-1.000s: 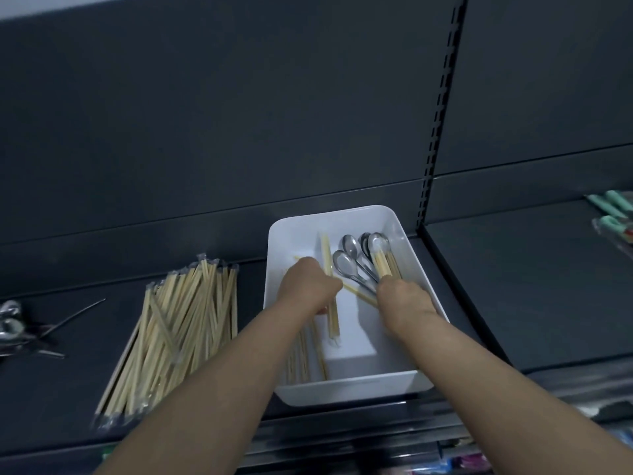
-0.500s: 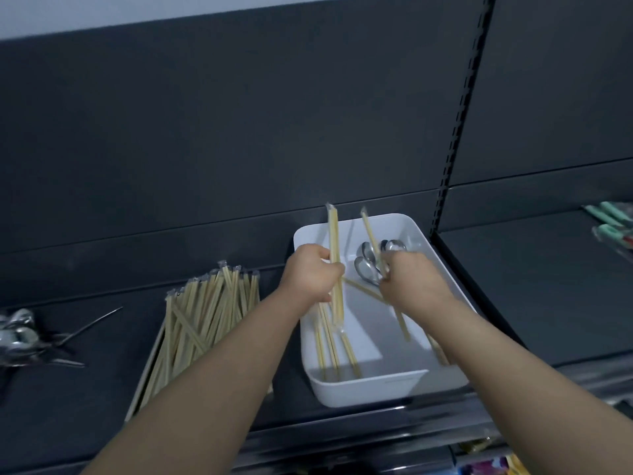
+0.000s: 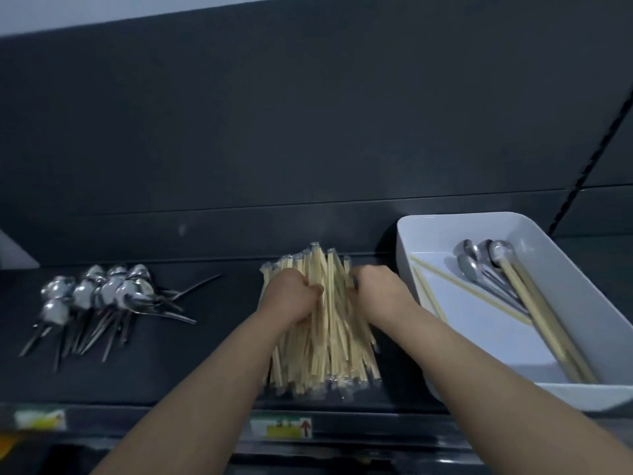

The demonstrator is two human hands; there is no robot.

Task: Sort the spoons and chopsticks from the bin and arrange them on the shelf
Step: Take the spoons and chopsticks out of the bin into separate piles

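Left hand [image 3: 294, 298] curls round sticks in the chopstick pile [image 3: 325, 351] by the shelf [image 3: 212, 371] front edge. Right hand [image 3: 378, 293] touches pile's right side; grip blurred, can't tell.

A shop is shown, as may be judged from the fittings. A dark metal shelf [image 3: 205, 382] is backed by a plain dark panel [image 3: 274, 132]. A slotted upright [image 3: 589, 159], of the kind used in adjustable store racking, is seen at the right. Along the shelf's front edge a label strip is fitted, in which a yellow tag [image 3: 281, 427] with a red arrow and a second tag [image 3: 39, 419] are held; their print is too blurred to be read. Goods are laid out in bulk: a pile of wrapped chopsticks [image 3: 329, 354] and a heap of metal spoons [image 3: 102, 296].
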